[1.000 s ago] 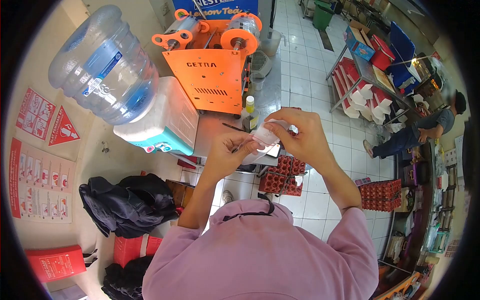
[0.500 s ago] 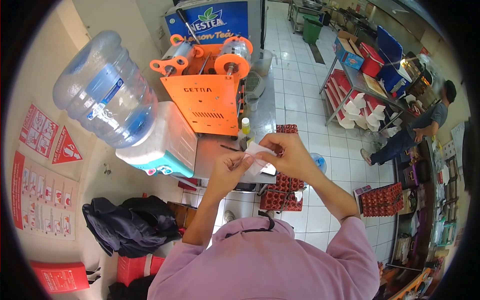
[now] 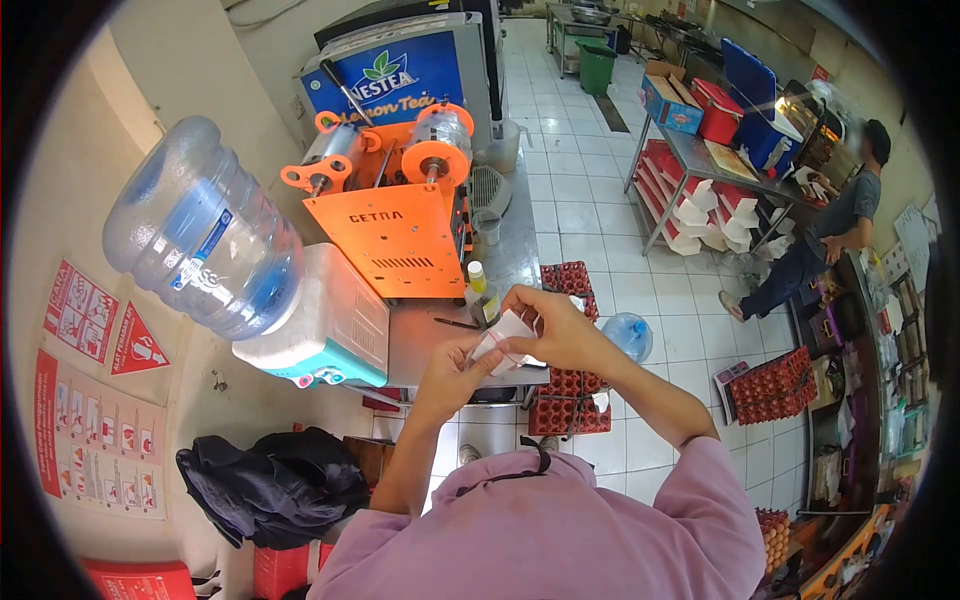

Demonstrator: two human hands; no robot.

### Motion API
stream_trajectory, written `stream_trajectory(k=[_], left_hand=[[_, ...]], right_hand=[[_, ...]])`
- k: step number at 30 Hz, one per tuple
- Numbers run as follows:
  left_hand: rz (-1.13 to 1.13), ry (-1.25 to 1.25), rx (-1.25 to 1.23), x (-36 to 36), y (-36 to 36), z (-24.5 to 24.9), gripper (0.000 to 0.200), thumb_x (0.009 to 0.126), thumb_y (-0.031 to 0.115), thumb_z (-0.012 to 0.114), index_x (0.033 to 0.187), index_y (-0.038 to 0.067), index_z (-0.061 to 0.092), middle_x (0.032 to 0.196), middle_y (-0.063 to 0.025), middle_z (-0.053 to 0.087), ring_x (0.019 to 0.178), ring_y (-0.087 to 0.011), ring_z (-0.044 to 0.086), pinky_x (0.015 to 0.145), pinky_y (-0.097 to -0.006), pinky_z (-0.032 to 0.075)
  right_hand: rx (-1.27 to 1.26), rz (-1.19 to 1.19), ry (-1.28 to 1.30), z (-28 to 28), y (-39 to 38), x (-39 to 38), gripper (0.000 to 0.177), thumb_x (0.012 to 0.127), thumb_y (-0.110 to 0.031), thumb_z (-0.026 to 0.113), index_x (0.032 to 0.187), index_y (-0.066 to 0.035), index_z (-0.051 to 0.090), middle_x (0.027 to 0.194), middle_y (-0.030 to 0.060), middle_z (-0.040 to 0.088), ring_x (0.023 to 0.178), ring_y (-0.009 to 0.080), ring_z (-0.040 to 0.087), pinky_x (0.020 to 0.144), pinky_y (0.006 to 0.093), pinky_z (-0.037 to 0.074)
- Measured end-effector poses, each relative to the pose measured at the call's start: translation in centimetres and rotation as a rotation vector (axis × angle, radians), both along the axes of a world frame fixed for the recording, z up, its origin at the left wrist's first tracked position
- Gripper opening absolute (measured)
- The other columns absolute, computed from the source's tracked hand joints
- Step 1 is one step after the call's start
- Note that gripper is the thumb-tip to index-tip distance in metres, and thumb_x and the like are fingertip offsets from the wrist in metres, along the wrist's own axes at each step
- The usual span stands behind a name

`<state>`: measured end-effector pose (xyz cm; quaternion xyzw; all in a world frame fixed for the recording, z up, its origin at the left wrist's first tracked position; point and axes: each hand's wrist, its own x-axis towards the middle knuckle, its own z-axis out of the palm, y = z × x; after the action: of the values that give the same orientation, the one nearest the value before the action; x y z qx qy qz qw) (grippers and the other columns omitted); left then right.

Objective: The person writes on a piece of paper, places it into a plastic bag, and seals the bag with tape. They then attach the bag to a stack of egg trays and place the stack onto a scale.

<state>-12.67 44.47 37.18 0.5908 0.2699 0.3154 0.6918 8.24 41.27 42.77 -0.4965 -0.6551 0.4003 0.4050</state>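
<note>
A small folded piece of white paper [image 3: 498,338] is held up in front of my chest, with a thin reddish line running across it. My left hand [image 3: 448,376] pinches its lower left side between thumb and fingers. On the other side, my right hand [image 3: 562,328] has its fingertips closed on the paper's right edge. Just beyond the hands, a bottle with a white cap [image 3: 481,290] stands on the metal table [image 3: 412,335]. A dark pen [image 3: 457,323] lies there, left of the bottle.
An orange sealing machine [image 3: 385,240] and a water dispenser [image 3: 320,310] stand at the left. Red egg trays [image 3: 570,405] are stacked on the floor beside the table, near a clear water jug [image 3: 628,337]. A person [image 3: 845,215] stands at the right by a metal table.
My fingers have shifted on the paper, which is tilted more and now shows a reddish line. The view has turned slightly, and the person at right has an arm reaching toward the table.
</note>
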Motion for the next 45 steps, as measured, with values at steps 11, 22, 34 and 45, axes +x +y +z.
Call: stream_trajectory(k=[11, 22, 34, 45], left_hand=[[-0.110, 0.017, -0.084, 0.9, 0.2, -1.1, 0.033, 0.105, 0.028, 0.054, 0.116, -0.002, 0.065, 0.099, -0.0041, 0.069, 0.093, -0.0077, 0.061, 0.082, -0.0260, 0.050], [0.072, -0.248, -0.184, 1.5, 0.2, -0.3, 0.038, 0.096, 0.010, 0.065, 0.132, 0.001, 0.055, 0.115, -0.0063, 0.068, 0.104, -0.0125, 0.064, 0.089, -0.0305, 0.052], [0.263, -0.379, -0.296, 4.4, -1.3, -3.3, 0.029, 0.099, 0.021, 0.066, 0.118, 0.000, 0.064, 0.104, -0.0038, 0.070, 0.092, -0.0079, 0.062, 0.085, -0.0241, 0.048], [0.275, -0.401, -0.338, 4.0, -0.9, -2.1, 0.031, 0.104, 0.027, 0.056, 0.113, -0.001, 0.066, 0.101, -0.0052, 0.070, 0.091, -0.0111, 0.064, 0.086, -0.0297, 0.051]], right_hand=[[0.030, 0.070, -0.073, -2.5, 0.1, -0.6, 0.044, 0.076, -0.014, 0.080, 0.113, -0.005, 0.058, 0.089, 0.0107, 0.063, 0.084, 0.0218, 0.064, 0.079, 0.0339, 0.050], [-0.083, -0.101, 0.296, -3.6, 0.7, 0.9, 0.036, 0.080, -0.014, 0.082, 0.107, -0.003, 0.062, 0.093, 0.0020, 0.065, 0.083, 0.0091, 0.060, 0.071, 0.0253, 0.050], [0.167, -0.378, 0.358, -5.7, 0.8, -2.1, 0.043, 0.079, -0.007, 0.082, 0.114, -0.003, 0.057, 0.089, 0.0004, 0.059, 0.082, 0.0074, 0.058, 0.071, 0.0245, 0.049], [-0.026, -0.254, 0.551, -4.8, -0.4, -2.9, 0.041, 0.089, -0.008, 0.071, 0.125, -0.003, 0.052, 0.102, 0.0062, 0.064, 0.096, 0.0121, 0.061, 0.079, 0.0257, 0.050]])
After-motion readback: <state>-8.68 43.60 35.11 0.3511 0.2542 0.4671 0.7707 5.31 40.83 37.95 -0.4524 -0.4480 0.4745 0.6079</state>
